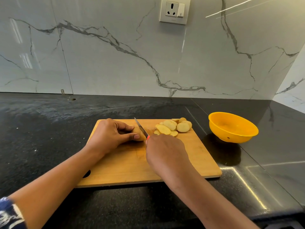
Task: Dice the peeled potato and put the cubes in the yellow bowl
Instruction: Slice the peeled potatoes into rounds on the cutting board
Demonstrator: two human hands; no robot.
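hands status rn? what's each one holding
Left hand: closed, gripping the potato piece on the cutting board.
Right hand: closed, holding the knife, blade at the potato piece.

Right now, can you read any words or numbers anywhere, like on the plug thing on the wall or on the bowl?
Nothing here can be read.
On the wall socket plate: a tiny mark near its bottom edge, too small to read.
On the yellow bowl, the cutting board and the knife: no writing shows.
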